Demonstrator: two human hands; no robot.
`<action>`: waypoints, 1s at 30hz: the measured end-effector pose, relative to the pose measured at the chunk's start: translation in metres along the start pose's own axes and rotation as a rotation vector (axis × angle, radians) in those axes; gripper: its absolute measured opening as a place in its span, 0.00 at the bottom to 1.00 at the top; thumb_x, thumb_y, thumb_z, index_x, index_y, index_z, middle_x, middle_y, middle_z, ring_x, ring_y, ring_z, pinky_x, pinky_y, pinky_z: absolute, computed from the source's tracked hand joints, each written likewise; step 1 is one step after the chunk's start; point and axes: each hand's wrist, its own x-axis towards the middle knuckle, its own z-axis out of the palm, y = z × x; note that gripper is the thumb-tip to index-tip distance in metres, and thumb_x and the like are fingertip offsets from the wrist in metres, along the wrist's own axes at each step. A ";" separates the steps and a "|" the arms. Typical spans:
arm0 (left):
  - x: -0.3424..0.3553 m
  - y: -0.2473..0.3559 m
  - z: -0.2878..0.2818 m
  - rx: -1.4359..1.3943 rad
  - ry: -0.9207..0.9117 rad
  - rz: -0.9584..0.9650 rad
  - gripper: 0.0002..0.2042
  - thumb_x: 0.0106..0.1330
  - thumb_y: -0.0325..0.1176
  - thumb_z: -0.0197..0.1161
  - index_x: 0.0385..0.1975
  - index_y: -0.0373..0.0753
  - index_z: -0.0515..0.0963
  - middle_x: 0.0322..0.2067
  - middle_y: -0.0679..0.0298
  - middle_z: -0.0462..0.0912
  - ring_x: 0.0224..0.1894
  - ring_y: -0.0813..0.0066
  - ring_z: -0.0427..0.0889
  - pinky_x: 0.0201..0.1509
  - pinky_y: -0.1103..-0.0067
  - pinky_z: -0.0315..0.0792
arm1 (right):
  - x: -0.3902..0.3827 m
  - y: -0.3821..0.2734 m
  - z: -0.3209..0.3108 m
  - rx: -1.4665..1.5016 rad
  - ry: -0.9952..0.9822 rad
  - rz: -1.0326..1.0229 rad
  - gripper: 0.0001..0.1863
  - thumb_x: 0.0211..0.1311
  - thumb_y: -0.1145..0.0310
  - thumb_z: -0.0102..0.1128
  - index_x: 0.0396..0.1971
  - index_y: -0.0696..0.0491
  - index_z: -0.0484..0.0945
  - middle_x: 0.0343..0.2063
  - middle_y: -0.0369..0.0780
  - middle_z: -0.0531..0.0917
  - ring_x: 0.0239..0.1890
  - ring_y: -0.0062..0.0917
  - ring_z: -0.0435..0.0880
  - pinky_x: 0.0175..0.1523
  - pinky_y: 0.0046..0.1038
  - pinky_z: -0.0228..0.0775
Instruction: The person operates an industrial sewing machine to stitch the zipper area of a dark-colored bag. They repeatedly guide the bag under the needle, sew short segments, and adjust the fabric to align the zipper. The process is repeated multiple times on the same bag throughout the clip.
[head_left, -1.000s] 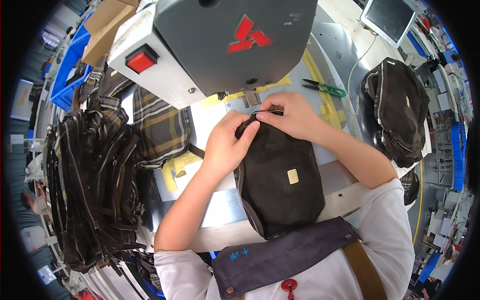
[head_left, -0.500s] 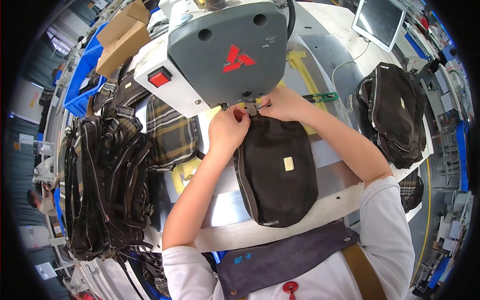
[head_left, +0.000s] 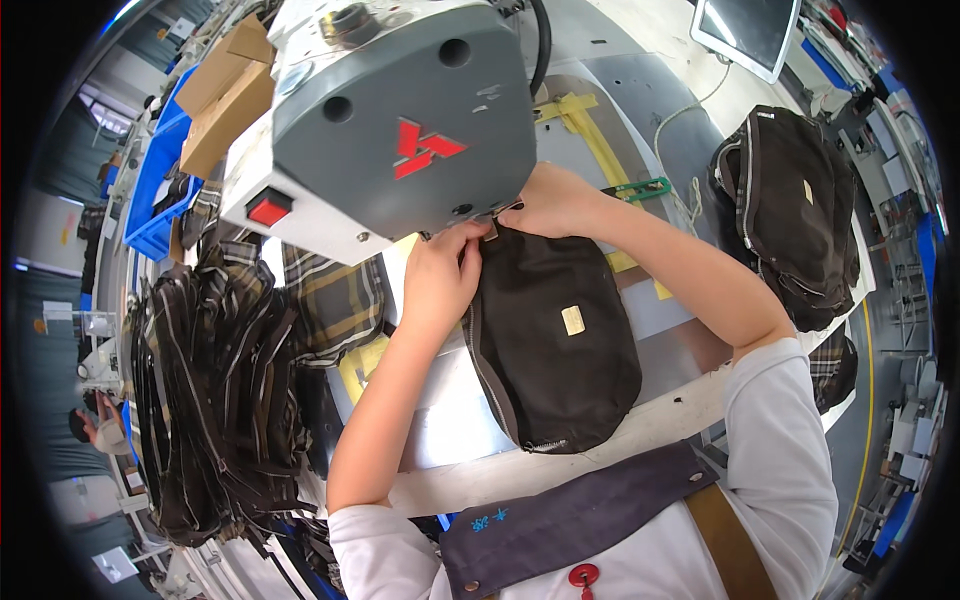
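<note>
A dark brown fabric pouch (head_left: 560, 340) with a small gold plate and a side zipper lies on the grey sewing table (head_left: 440, 440). My left hand (head_left: 442, 272) pinches its top edge. Beside it, my right hand (head_left: 553, 200) grips the same edge. Both hands hold that edge under the head of a large grey sewing machine (head_left: 390, 120), which hides the fingertips and the needle.
A tall pile of dark and plaid bag pieces (head_left: 225, 390) fills the left side. Finished dark bags (head_left: 790, 210) sit at the right. Green scissors (head_left: 640, 188) and yellow tape strips (head_left: 590, 135) lie behind my right hand. Blue bins and cardboard boxes (head_left: 225, 100) stand far left.
The view has come closer to the machine. Both hands have moved the pouch's top edge further in under the machine head.
</note>
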 end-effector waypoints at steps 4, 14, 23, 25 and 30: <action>-0.008 0.004 -0.006 0.254 -0.030 0.217 0.15 0.55 0.16 0.58 0.43 0.35 0.80 0.42 0.58 0.81 0.44 0.56 0.80 0.48 0.68 0.75 | -0.004 -0.009 -0.006 -0.023 -0.033 0.001 0.15 0.51 0.61 0.61 0.35 0.56 0.83 0.35 0.48 0.85 0.43 0.42 0.83 0.47 0.39 0.75; -0.008 0.006 -0.003 0.253 -0.032 0.184 0.14 0.54 0.17 0.60 0.41 0.35 0.81 0.46 0.61 0.83 0.47 0.59 0.81 0.52 0.70 0.75 | -0.006 0.001 -0.001 0.049 0.025 -0.078 0.14 0.54 0.64 0.59 0.33 0.60 0.82 0.32 0.49 0.84 0.40 0.45 0.82 0.45 0.40 0.73; -0.005 0.016 -0.008 0.340 -0.098 0.209 0.16 0.51 0.17 0.58 0.41 0.35 0.81 0.45 0.61 0.83 0.47 0.60 0.81 0.51 0.70 0.75 | -0.007 0.000 0.010 -0.056 0.168 -0.117 0.11 0.50 0.63 0.61 0.29 0.54 0.80 0.29 0.42 0.84 0.38 0.39 0.83 0.41 0.38 0.75; -0.005 0.016 -0.006 0.336 -0.083 0.215 0.15 0.52 0.17 0.59 0.40 0.35 0.81 0.45 0.62 0.83 0.46 0.60 0.81 0.50 0.70 0.75 | -0.006 0.003 0.008 0.044 0.213 -0.124 0.10 0.49 0.63 0.62 0.29 0.53 0.79 0.29 0.41 0.84 0.37 0.38 0.83 0.40 0.38 0.74; -0.007 0.015 -0.006 0.335 -0.070 0.216 0.13 0.55 0.21 0.61 0.41 0.36 0.80 0.43 0.63 0.82 0.45 0.61 0.81 0.49 0.70 0.75 | -0.003 -0.008 -0.002 0.058 0.089 0.022 0.10 0.50 0.64 0.63 0.30 0.52 0.78 0.30 0.40 0.83 0.37 0.36 0.83 0.41 0.36 0.74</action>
